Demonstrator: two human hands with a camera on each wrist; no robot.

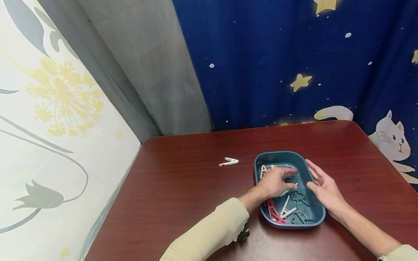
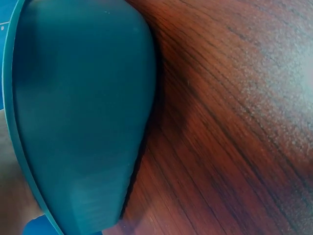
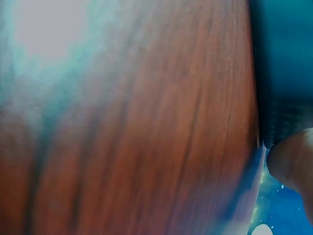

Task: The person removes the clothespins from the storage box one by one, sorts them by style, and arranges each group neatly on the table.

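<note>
My left hand reaches into a teal plastic tray with rounded corners, fingers extended and thumb apart from them. My right hand lies against the tray's right side, fingers fairly straight. Inside, near my left wrist, are red plastic clips, white plastic clips and dark-green clips. A white V-shaped clip lies left of the tray on the reddish-brown wooden table.

Bare hands show beyond pale cream sleeves, a small black device beneath the left cuff.
</note>
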